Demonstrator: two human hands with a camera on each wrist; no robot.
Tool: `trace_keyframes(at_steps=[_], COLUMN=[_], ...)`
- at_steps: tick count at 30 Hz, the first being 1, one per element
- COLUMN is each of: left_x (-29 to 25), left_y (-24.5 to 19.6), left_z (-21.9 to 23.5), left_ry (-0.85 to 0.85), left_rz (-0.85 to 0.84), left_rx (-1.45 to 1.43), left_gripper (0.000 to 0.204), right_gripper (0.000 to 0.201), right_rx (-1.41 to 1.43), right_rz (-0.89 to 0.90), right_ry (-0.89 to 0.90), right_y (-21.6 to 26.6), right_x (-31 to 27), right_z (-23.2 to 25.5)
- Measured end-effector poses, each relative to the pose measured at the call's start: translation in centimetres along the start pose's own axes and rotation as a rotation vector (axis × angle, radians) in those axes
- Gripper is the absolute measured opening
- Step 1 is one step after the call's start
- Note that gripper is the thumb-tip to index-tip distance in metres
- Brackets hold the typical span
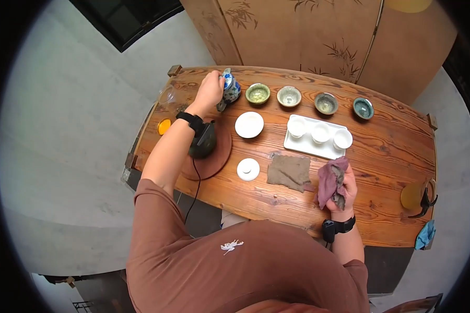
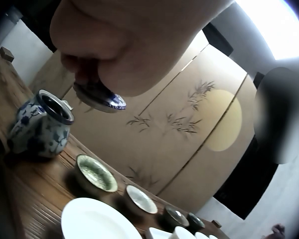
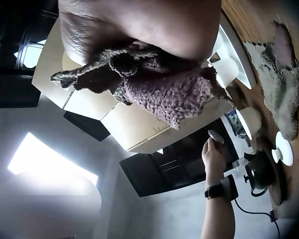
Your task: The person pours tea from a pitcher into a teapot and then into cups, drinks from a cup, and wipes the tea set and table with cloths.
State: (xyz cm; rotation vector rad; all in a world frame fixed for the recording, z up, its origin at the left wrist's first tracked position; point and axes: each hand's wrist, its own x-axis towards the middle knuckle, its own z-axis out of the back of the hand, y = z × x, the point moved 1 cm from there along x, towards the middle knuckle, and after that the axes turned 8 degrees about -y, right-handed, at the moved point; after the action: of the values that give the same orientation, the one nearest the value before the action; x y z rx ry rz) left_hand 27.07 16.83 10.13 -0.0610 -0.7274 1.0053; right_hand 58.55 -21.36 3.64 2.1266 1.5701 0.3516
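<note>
My left hand (image 1: 210, 88) pinches the blue-and-white lid (image 2: 108, 101), lifted off the blue-and-white porcelain pot (image 2: 42, 124). In the left wrist view the pot's mouth is uncovered and the lid hangs above and to one side of it. My right hand (image 1: 349, 189) grips a crumpled purple and grey cloth (image 1: 329, 183) near the front of the table, its folds spilling past the fingers. A brown cloth (image 1: 290, 172) lies flat to the left of that hand.
Bowls in a row, such as the green bowl (image 1: 257, 94), stand along the back. Three white cups share a white tray (image 1: 303, 145). A white dish (image 1: 249, 125), white lid (image 1: 248, 169), dark kettle (image 1: 206, 142) and amber-filled glass pitcher (image 1: 413, 196) also stand on the table.
</note>
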Motion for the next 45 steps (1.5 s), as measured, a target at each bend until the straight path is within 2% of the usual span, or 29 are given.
trace_keyframes(at_steps=[3,8,18,30,35,38,39,42,44,45], left_x=[1.0,1.8,2.3,2.2,1.9,1.6,1.8,1.0,0.1,-0.2], left_y=[2.1,3.0,4.4,4.2,1.7,-1.4,-1.5,-5.2,-7.4,-8.3], left_z=[-1.8,-2.6,-3.6,-3.6,-2.5,-2.1,-2.7,-4.2,-5.8,-6.3], left_ry=[0.016,0.080,0.122,0.164,0.157,0.015,-0.022,0.193,0.321,0.409], left_rz=[0.012,0.048,0.068,0.102,0.124,-0.011,-0.136,-0.264,-0.261,-0.166], left_rx=[0.111,0.225,0.236,0.273,0.400,0.448,0.350,0.090,0.087,0.055], left_gripper=[0.027,0.028,0.029,0.031,0.037,0.042,0.044,0.049,0.064,0.086], right_gripper=[0.029,0.029,0.022,0.026,0.029,0.030,0.030,0.031,0.032,0.032], right_rx=[-0.016,-0.006,0.017,-0.011,-0.022,0.021,0.041,0.047,0.051,0.052], right_rz=[-0.020,-0.036,-0.072,-0.094,-0.096,-0.111,-0.119,-0.118,-0.121,-0.121], right_ry=[0.028,0.051,0.075,0.055,0.053,0.055,0.058,0.065,0.058,0.057], right_y=[-0.2,0.3,-0.4,-0.9,-1.0,-0.9,-0.9,-1.0,-1.0,-0.9], right_x=[-0.1,-0.5,-0.5,-0.3,-0.2,-0.3,-0.2,-0.2,-0.3,-0.3], right_z=[0.0,-0.8,0.6,0.9,1.0,1.1,1.1,1.5,1.5,1.5])
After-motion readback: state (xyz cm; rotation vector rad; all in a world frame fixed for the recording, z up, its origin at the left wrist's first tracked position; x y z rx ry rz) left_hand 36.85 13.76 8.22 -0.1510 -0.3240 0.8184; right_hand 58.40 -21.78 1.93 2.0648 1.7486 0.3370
